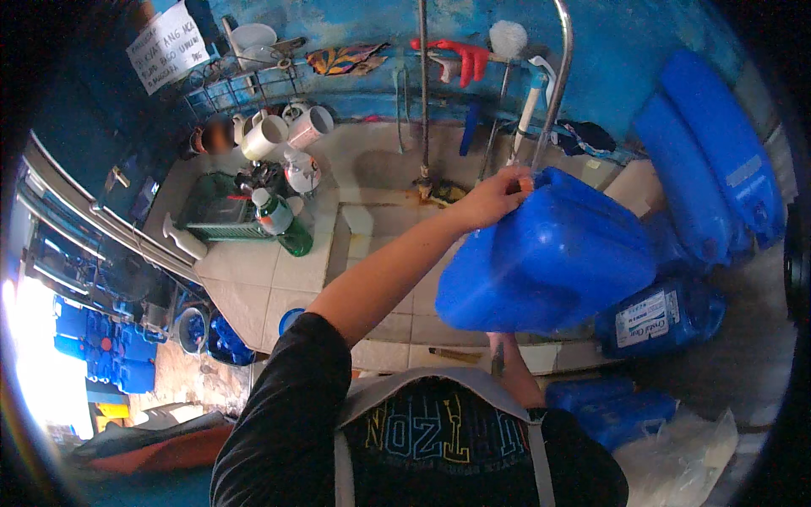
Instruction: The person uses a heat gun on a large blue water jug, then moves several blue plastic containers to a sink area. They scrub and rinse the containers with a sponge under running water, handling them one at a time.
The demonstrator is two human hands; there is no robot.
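A large blue plastic jug (548, 253) is held tilted above a tiled sink basin (386, 298). My left hand (504, 196) grips its upper end with curled fingers, close beside the curved metal tap pipe (561, 76). The jug's body covers my right hand; only the wrist and forearm (510, 367) show below it, so its grip is hidden. To the right lies a blue water container with a printed label (646, 320).
On the tiled counter (244, 285) stand a green bottle (282, 225), a white bottle (303, 172) and a green dish rack (222, 231). Mugs (265, 136) hang behind. Red gloves (459, 57) and a long-handled brush (509, 39) are by the wall. Blue containers (703, 165) stand right.
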